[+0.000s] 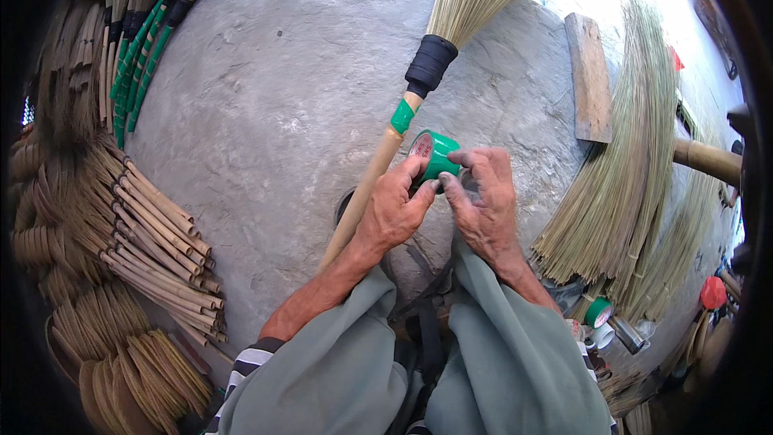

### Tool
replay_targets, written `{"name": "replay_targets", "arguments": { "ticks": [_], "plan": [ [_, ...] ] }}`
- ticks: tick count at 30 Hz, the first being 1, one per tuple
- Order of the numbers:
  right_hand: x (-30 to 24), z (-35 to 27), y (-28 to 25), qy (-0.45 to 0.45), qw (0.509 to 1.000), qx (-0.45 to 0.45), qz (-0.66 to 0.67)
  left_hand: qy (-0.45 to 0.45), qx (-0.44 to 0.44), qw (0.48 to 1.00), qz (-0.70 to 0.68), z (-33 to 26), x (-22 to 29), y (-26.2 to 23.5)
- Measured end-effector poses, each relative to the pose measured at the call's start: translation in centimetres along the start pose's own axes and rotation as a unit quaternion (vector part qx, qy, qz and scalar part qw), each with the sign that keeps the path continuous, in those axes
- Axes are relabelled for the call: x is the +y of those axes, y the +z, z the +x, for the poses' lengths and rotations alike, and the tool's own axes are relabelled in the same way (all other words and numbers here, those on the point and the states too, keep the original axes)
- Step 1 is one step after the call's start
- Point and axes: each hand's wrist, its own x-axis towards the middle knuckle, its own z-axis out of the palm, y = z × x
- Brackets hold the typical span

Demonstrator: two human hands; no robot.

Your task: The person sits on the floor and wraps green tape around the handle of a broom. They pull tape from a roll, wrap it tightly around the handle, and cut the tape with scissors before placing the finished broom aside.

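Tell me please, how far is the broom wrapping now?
Done: the broom already has a black binding and one green tape band below it. In hand: the left hand and right hand hold the green tape roll. Left: the bare handle and loose straw bundles.

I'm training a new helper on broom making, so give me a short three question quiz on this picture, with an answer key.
1. True or false: both the left hand and the right hand grip the green roll of adhesive tape.
2. Multiple choice: the band nearest the bristles on the straw broom with the bamboo handle is A) red, B) black, C) white.
3. Fill in: the flat wooden plank lies on the grey concrete floor to the person's ____ side.

Key: 1 true; 2 B, the black wrapped band sits above a green tape strip; 3 right.
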Motion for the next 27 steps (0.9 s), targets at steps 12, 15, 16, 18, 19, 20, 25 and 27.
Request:
{"name": "replay_targets", "arguments": {
  "ticks": [12,15,16,18,19,20,25,27],
  "plan": [
    [0.8,-0.1,0.6,-0.008,1.000,-0.021,-0.008,0.025,-0.009,0.995,0.097,-0.3,0.6,0.1],
    [0.6,-0.2,0.7,0.012,1.000,-0.017,0.008,0.023,-0.005,0.995,0.101,-0.3,0.5,0.1],
    [0.6,-0.1,0.8,0.024,0.999,-0.011,0.019,0.023,-0.005,0.994,0.103,-0.3,0.4,0.1],
    [0.6,-0.1,0.9,0.028,0.999,-0.004,0.024,0.033,-0.003,0.994,0.103,-0.3,0.4,0.1],
    [0.6,-0.1,0.9,0.021,1.000,-0.004,0.018,0.043,-0.002,0.994,0.102,-0.3,0.4,0.1],
    [0.6,-0.2,1.0,0.014,1.000,-0.006,0.012,0.051,-0.001,0.994,0.101,-0.3,0.4,0.1],
    [0.8,-0.3,1.0,-0.028,0.999,-0.029,0.008,0.056,0.008,0.990,0.128,-0.6,0.3,0.1],
    [0.9,-0.3,1.1,-0.034,0.999,-0.034,0.008,0.056,0.008,0.990,0.131,-0.7,0.3,0.1]
  ]
}}
